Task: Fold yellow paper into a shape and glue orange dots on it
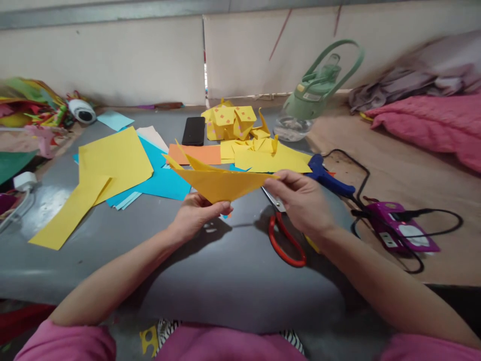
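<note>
Between my hands, above the grey table mat, is a folded yellow paper (221, 184) with pointed flaps rising at its left end. My left hand (197, 213) pinches its lower point, thumb in front. At the right tip, my right hand (306, 200) grips the paper between thumb and fingers. Red-handled scissors (287, 245) lie on the mat just below my right hand, their blades partly hidden by it. Behind the folded piece are yellow paper sheets (278, 159) and an orange sheet (195, 154).
Yellow sheets (112, 155) and blue sheets (165, 184) lie at left. Farther back are a black phone (193, 131), a spotted yellow paper model (231, 123) and a green-lidded bottle (306, 100). On the right, a blue glue gun (328, 178) and a purple power strip (404, 228) trail black cords.
</note>
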### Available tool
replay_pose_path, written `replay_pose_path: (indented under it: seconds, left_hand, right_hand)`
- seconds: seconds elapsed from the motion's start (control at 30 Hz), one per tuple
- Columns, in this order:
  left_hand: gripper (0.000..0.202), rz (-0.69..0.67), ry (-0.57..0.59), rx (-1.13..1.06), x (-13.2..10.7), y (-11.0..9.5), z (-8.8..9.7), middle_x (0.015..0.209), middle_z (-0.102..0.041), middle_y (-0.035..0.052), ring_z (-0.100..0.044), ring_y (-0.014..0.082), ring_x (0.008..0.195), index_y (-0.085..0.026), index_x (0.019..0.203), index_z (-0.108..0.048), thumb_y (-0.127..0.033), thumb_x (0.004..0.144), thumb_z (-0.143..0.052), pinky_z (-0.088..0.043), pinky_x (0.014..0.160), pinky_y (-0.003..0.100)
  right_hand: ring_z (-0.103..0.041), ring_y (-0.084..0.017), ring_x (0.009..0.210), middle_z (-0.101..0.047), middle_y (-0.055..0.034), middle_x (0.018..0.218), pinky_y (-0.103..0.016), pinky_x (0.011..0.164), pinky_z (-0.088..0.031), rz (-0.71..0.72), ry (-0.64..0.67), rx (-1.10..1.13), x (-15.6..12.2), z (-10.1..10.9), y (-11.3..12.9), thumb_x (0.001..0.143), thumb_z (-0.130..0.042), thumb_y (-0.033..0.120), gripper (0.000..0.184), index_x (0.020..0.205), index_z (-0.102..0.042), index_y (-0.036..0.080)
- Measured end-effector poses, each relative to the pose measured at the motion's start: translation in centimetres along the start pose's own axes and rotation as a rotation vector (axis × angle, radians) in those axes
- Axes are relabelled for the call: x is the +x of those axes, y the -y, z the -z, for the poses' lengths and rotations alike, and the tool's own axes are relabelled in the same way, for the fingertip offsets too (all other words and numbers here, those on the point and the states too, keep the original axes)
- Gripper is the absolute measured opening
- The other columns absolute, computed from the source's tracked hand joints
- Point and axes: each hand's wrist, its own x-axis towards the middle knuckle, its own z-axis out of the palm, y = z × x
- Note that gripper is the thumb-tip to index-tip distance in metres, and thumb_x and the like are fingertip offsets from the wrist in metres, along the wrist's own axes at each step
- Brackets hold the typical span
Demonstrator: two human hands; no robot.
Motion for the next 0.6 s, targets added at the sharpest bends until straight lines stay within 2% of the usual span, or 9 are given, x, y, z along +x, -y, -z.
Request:
replay_pose_path:
  seconds: [0.1, 0.17, 0.2, 0.27, 0.37, 0.47, 0.6]
  left_hand:
    - [0.024, 0.011, 0.011, 0.014, 0.5, -0.2, 0.3, 0.075, -0.076, 0.0105, -0.07, 0.0206, 0.071, -0.017, 0.073, -0.077, -0.038, 0.067, -0.084, -0.055, 0.067, 0.032]
    - [0.023, 0.026, 0.047, 0.039, 0.7, -0.3, 0.2, 0.074, -0.075, 0.0102, -0.068, 0.019, 0.067, -0.016, 0.072, -0.077, -0.037, 0.066, -0.084, -0.053, 0.064, 0.03]
    - [0.022, 0.026, 0.063, 0.06, 0.7, -0.3, 0.1, 0.072, -0.075, 0.0093, -0.067, 0.0177, 0.064, -0.016, 0.071, -0.076, -0.035, 0.066, -0.085, -0.052, 0.063, 0.029]
    - [0.021, 0.021, 0.089, 0.107, 0.8, -0.3, 0.0, 0.07, -0.073, 0.007, -0.064, 0.0154, 0.06, -0.016, 0.073, -0.076, -0.033, 0.064, -0.085, -0.05, 0.058, 0.027]
    - [0.035, 0.012, 0.146, 0.071, 0.9, 0.1, 0.2, 0.083, -0.076, 0.0054, -0.067, 0.0157, 0.066, -0.019, 0.095, -0.078, -0.033, 0.063, -0.086, -0.05, 0.06, 0.025]
    - [0.058, 0.026, 0.237, -0.077, 1.1, 0.6, 0.7, 0.1, -0.076, 0.0044, -0.07, 0.0162, 0.073, -0.025, 0.116, -0.071, -0.032, 0.061, -0.089, -0.053, 0.064, 0.025]
    - [0.055, 0.042, 0.268, -0.241, 1.4, 0.3, 1.2, 0.106, -0.075, 0.0043, -0.072, 0.0158, 0.078, -0.028, 0.119, -0.068, -0.03, 0.067, -0.085, -0.056, 0.071, 0.026]
  right_hand:
    - [-0.047, -0.011, 0.057, -0.052, 0.0043, 0.062, -0.028, 0.06, -0.046, 0.158, -0.208, 0.097, 1.7, 2.0, 0.8, 0.075, -0.081, 0.042, 0.025, 0.067, -0.063, 0.026]
    - [-0.047, -0.011, 0.059, -0.053, 0.0044, 0.065, -0.026, 0.06, -0.044, 0.222, -0.215, 0.093, 2.1, 2.6, 1.2, 0.077, -0.08, 0.043, 0.022, 0.071, -0.065, 0.027]
    - [-0.049, -0.011, 0.062, -0.056, 0.0033, 0.068, -0.027, 0.063, -0.045, 0.226, -0.155, 0.034, 2.0, 2.6, 1.4, 0.08, -0.077, 0.046, 0.022, 0.075, -0.068, 0.027]
    - [-0.056, -0.013, 0.07, -0.065, -0.0003, 0.079, -0.028, 0.068, -0.047, 0.173, 0.067, -0.142, 1.4, 2.2, 1.6, 0.086, -0.067, 0.055, 0.029, 0.083, -0.073, 0.026]
    - [-0.063, -0.018, 0.08, -0.073, -0.0036, 0.091, -0.03, 0.071, -0.049, 0.078, 0.368, -0.311, 0.4, 1.3, 1.8, 0.088, -0.062, 0.059, 0.038, 0.094, -0.075, 0.024]
    - [-0.064, -0.018, 0.08, -0.074, -0.0031, 0.094, -0.029, 0.067, -0.049, 0.064, 0.452, -0.362, 0.1, 1.1, 1.7, 0.087, -0.063, 0.057, 0.038, 0.102, -0.074, 0.025]
    - [-0.065, -0.019, 0.08, -0.074, -0.0042, 0.096, -0.029, 0.066, -0.049, 0.053, 0.493, -0.382, 0.2, 1.1, 0.9, 0.086, -0.065, 0.053, 0.039, 0.106, -0.072, 0.021]
